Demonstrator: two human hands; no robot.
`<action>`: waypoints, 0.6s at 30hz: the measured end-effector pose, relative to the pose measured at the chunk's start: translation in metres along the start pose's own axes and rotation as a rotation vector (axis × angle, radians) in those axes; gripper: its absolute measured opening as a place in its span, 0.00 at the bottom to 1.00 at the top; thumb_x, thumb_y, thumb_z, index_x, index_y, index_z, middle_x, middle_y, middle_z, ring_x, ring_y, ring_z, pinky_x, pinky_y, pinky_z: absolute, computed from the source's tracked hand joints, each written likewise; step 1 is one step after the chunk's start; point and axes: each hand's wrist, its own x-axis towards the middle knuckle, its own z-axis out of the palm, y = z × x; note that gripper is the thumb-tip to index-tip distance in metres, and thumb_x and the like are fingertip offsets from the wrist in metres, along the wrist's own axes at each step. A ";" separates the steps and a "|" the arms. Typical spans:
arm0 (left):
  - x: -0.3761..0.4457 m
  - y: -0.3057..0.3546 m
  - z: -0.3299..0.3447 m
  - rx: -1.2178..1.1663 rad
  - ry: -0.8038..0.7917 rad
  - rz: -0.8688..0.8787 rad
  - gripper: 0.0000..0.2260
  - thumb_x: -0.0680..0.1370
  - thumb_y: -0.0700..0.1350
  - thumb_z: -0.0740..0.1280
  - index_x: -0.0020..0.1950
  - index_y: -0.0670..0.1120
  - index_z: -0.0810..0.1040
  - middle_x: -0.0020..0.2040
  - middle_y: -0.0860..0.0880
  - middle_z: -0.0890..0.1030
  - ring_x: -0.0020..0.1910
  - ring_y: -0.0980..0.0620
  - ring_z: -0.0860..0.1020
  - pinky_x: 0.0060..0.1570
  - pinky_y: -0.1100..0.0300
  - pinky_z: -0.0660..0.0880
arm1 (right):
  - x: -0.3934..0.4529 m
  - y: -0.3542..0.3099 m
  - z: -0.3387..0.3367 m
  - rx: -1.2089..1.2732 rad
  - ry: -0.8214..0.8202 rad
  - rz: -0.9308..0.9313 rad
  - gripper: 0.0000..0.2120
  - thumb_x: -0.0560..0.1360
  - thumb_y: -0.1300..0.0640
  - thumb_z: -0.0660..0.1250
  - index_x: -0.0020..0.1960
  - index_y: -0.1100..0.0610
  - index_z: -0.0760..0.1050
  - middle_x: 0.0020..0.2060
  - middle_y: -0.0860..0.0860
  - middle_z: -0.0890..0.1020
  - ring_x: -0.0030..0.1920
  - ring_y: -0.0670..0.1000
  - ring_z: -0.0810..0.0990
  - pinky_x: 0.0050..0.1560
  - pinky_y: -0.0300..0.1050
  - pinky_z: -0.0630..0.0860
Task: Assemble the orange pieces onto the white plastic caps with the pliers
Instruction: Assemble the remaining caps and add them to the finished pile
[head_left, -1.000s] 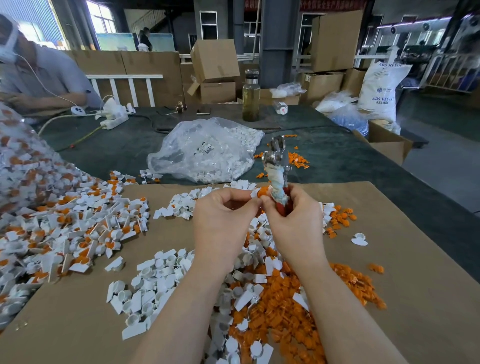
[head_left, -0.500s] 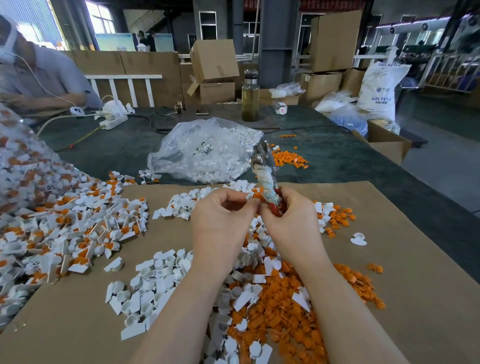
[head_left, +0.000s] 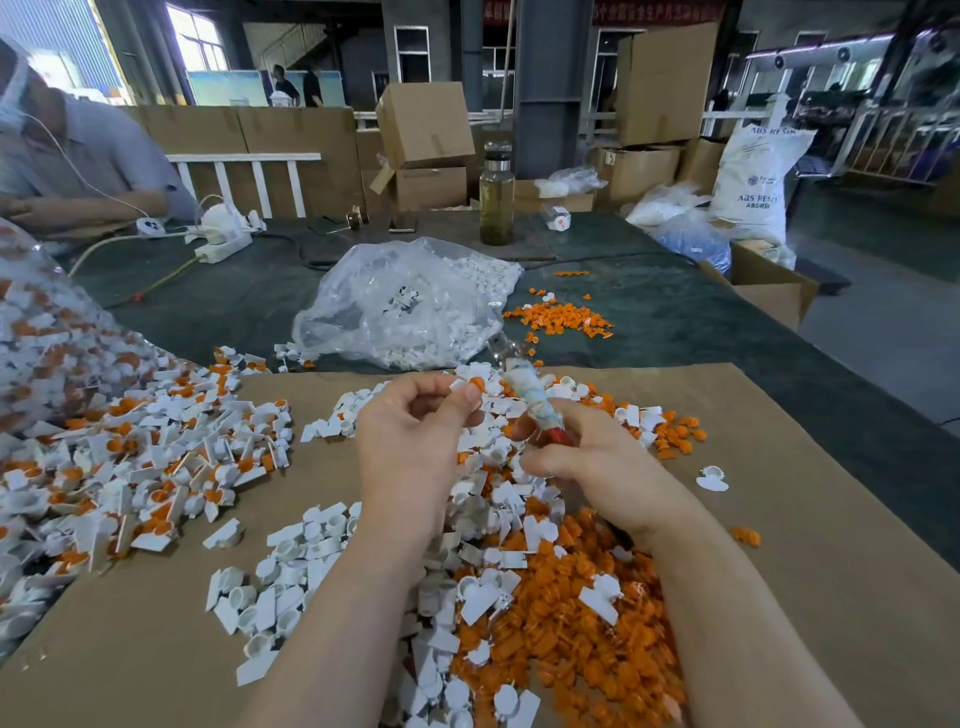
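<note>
I see a big sheet of brown cardboard (head_left: 779, 597) lying on a dark green table (head_left: 701, 322). Next in size is a clear plastic bag (head_left: 405, 306) full of white parts, on the table just past the cardboard's far edge. On the left is a wide heap of white caps that already have orange in them (head_left: 135, 467). Close to me, under my arms, is a pile of loose orange pieces (head_left: 566, 629), and a pile of plain white caps (head_left: 296, 571) lies beside it, with some white ones mixed in. A small bunch of orange bits (head_left: 561, 318) sits on the table to the right of the bag.

My right hand (head_left: 597, 467) is curled around the pliers (head_left: 530, 400). It grips the red handles low down. The wrapped part and the metal tip point up and away to the left. The tip is blurry, so I cannot tell if the tool is squeezed together.

My left hand (head_left: 410, 441) is just left of the pliers, not touching them. Its fingers are bent in, and the thumb and first finger pinch a small white cap with an orange piece (head_left: 470, 384) on it, up above the piles.

A glass bottle (head_left: 497, 195) stands far back on the table.
</note>
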 end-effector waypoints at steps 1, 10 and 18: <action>0.001 0.000 -0.001 -0.004 -0.001 0.003 0.02 0.75 0.39 0.74 0.44 0.43 0.82 0.36 0.47 0.85 0.35 0.54 0.84 0.37 0.67 0.78 | -0.001 0.000 0.000 -0.031 -0.021 0.006 0.13 0.63 0.51 0.68 0.46 0.52 0.76 0.34 0.43 0.76 0.35 0.43 0.75 0.42 0.42 0.69; 0.008 -0.001 -0.009 -0.069 -0.051 0.021 0.06 0.76 0.37 0.72 0.41 0.47 0.80 0.33 0.54 0.83 0.35 0.54 0.84 0.40 0.65 0.79 | -0.003 -0.001 0.002 -0.142 -0.130 0.026 0.11 0.74 0.58 0.71 0.55 0.54 0.76 0.48 0.55 0.81 0.46 0.54 0.80 0.48 0.52 0.75; 0.010 -0.002 -0.012 -0.127 -0.069 0.009 0.06 0.75 0.36 0.71 0.41 0.46 0.81 0.32 0.54 0.83 0.33 0.56 0.82 0.40 0.66 0.79 | 0.000 0.001 0.009 -0.191 -0.091 -0.051 0.13 0.73 0.66 0.66 0.42 0.47 0.75 0.31 0.36 0.77 0.31 0.39 0.73 0.38 0.41 0.70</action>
